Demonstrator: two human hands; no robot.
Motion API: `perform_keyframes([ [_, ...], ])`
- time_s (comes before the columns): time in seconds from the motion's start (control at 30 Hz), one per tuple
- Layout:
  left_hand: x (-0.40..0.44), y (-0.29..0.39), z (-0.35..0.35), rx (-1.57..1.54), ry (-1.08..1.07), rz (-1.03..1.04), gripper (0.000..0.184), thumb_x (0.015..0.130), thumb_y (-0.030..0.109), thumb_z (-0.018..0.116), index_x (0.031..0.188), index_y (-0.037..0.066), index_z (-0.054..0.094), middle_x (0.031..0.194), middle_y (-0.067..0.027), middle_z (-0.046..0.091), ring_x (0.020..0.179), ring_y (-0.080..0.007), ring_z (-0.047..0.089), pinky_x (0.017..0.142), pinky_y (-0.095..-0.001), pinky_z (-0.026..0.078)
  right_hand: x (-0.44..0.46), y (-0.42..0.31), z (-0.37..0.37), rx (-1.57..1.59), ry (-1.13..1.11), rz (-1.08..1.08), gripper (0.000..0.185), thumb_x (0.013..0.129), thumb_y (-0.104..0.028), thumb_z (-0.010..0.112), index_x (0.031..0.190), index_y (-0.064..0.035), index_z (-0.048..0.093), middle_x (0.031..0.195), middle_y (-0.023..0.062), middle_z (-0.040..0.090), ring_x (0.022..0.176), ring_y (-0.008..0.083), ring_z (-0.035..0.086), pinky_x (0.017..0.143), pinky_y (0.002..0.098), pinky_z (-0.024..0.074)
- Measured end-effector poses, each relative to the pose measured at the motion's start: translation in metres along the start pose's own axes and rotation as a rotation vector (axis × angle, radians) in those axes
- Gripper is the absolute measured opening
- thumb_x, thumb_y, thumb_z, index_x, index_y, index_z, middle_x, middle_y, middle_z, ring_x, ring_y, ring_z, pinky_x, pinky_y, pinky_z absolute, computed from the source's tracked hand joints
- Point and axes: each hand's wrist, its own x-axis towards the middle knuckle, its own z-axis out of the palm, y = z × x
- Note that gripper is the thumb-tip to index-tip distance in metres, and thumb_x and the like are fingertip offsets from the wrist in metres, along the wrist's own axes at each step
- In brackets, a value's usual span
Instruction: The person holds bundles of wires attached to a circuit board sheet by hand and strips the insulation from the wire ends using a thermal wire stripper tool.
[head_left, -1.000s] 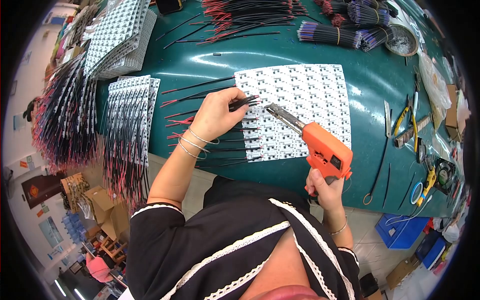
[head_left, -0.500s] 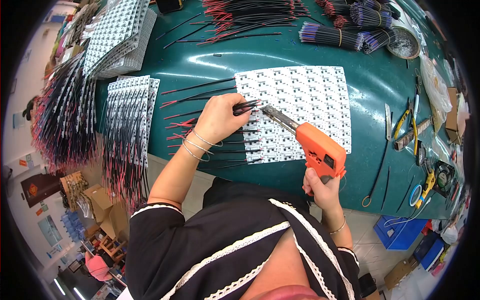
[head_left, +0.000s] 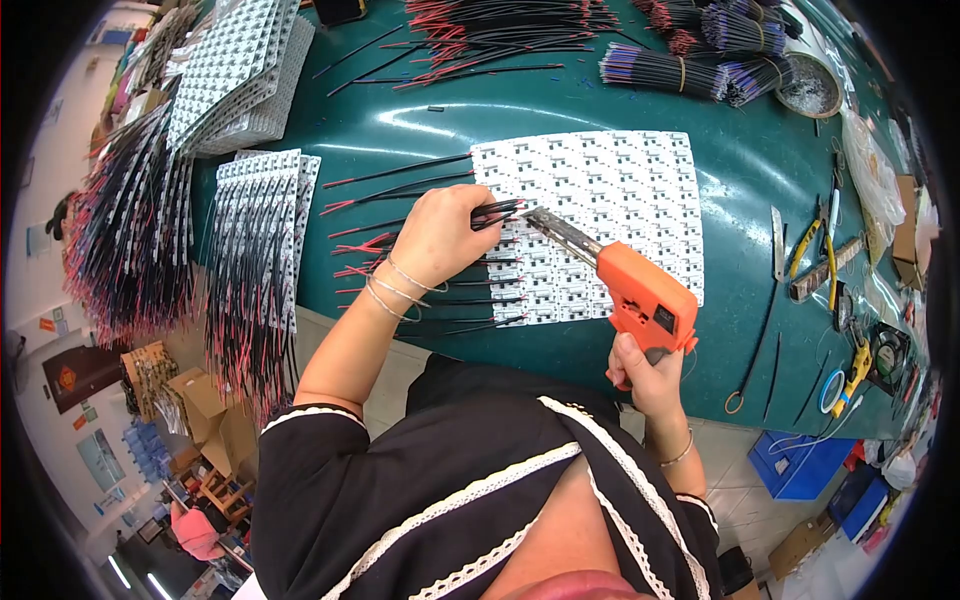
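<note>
A white circuit board panel (head_left: 610, 210) with rows of small dark parts lies flat on the green table. Along its left edge, several black wires with red ends (head_left: 390, 193) stick out to the left. My left hand (head_left: 450, 232) is closed in a pinch on black wires (head_left: 497, 212) at that edge. In my right hand (head_left: 648, 375) is an orange soldering gun (head_left: 648, 290), gripped by its handle. Its metal nozzle (head_left: 560, 232) points up and left, the tip close to the wire ends by my left fingers. Whether the tip touches them I cannot tell.
Wired panels (head_left: 255, 230) hang over the table's left edge, beside a stack of panels (head_left: 235, 80). Loose wires (head_left: 500, 35) and wire bundles (head_left: 665, 72) lie at the back, near a metal bowl (head_left: 808, 88). Yellow-handled pliers (head_left: 805, 245) and other tools sit at right.
The soldering gun has shifted very slightly to the right, with the right hand nearly in place. My left hand stays on the wires, and the panel has hardly moved.
</note>
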Motion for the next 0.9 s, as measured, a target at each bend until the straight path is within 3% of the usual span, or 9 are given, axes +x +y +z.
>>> perform_keyframes([
  [0.2,0.006,0.003,-0.007,-0.059,-0.102,-0.046,0.017,0.070,0.012,0.064,0.075,-0.003,0.059,0.063,-0.0141,0.054,0.053,-0.0251,0.050,0.055,-0.0322,0.042,-0.002,-0.001,-0.002,0.018,0.004,0.002,0.026,0.087,-0.017,0.056,0.096,0.0050,0.047,0.054,0.0021,0.044,0.041,0.0085,0.042,0.038,0.0220,0.0357],
  [0.3,0.012,0.000,-0.011,-0.110,-0.144,-0.035,0.018,0.068,0.014,0.063,0.072,-0.003,0.059,0.061,-0.0167,0.055,0.056,-0.0320,0.053,0.056,-0.0361,0.044,-0.001,0.001,-0.002,0.017,-0.012,0.002,0.024,0.087,-0.017,0.055,0.095,0.0045,0.047,0.054,0.0023,0.044,0.041,0.0085,0.042,0.037,0.0220,0.0351],
  [0.5,0.019,-0.003,-0.015,-0.076,-0.240,0.011,0.019,0.070,0.015,0.062,0.071,-0.003,0.058,0.059,-0.0173,0.052,0.052,-0.0312,0.049,0.054,-0.0358,0.041,-0.001,0.001,-0.003,-0.008,-0.041,0.001,0.021,0.087,-0.016,0.054,0.093,0.0029,0.046,0.053,0.0024,0.044,0.040,0.0084,0.041,0.037,0.0220,0.0344],
  [0.9,0.027,-0.016,-0.015,-0.182,-0.333,0.037,0.020,0.073,0.017,0.061,0.071,-0.003,0.057,0.054,-0.0145,0.047,0.047,-0.0217,0.036,0.049,-0.0315,0.036,0.000,0.002,-0.002,0.006,-0.036,0.012,0.019,0.087,-0.016,0.054,0.092,0.0013,0.046,0.054,0.0016,0.044,0.041,0.0078,0.041,0.037,0.0215,0.0360],
])
